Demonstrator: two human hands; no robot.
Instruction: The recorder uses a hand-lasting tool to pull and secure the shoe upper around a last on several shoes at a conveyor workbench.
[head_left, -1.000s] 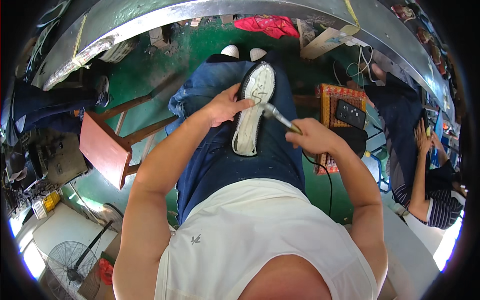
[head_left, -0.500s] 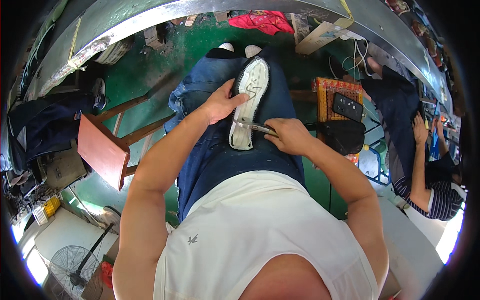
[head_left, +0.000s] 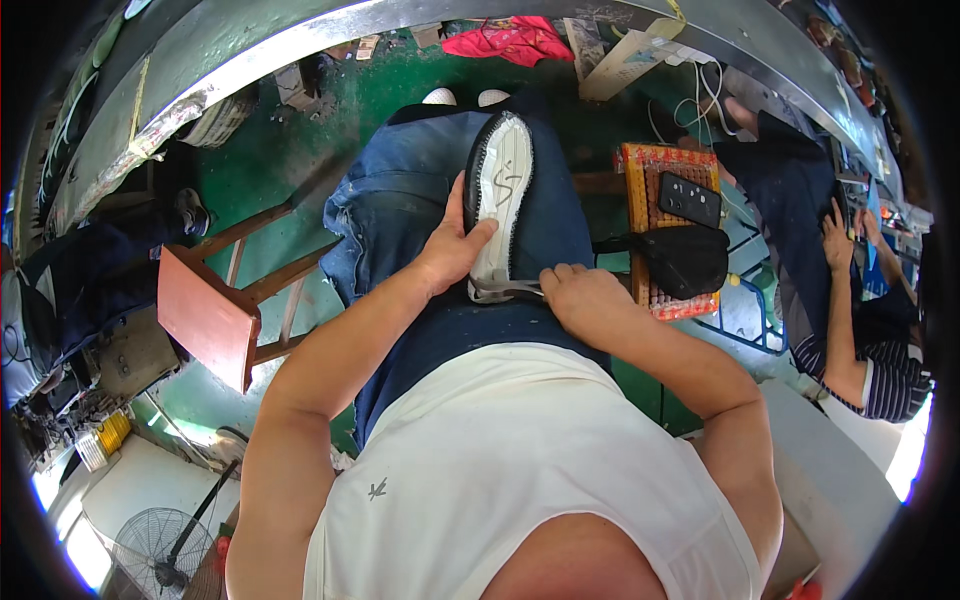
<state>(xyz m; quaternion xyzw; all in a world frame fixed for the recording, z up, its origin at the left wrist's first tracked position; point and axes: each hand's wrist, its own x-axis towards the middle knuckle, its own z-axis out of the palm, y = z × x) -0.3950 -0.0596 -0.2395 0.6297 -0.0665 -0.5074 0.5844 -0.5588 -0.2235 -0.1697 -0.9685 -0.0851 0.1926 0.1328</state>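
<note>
A shoe point(head_left: 500, 190) lies sole side up along my thighs, toe pointing away. Its underside is whitish with a dark scribbled mark, and the dark upper's edge runs round it in a toothed line. My left hand point(head_left: 456, 243) grips its left side, thumb laid on the underside. My right hand point(head_left: 590, 303) is wrapped round a metal hand tool point(head_left: 508, 289) that looks like pincers. The tool's curved head is at the heel end; whether its jaws are closed on the edge cannot be made out.
A red-brown stool point(head_left: 208, 315) stands at left. At right, a beaded seat point(head_left: 650, 190) holds a black phone-like device point(head_left: 690, 199) and a black pouch point(head_left: 683, 261). A metal bench edge point(head_left: 330, 38) arches ahead. Another person's hand point(head_left: 838, 240) shows at far right; a fan point(head_left: 165, 550) stands lower left.
My right hand has brought the tool nearer to me, from the side of the underside to the heel end. My left hand has slid down the shoe, which now tilts slightly.
</note>
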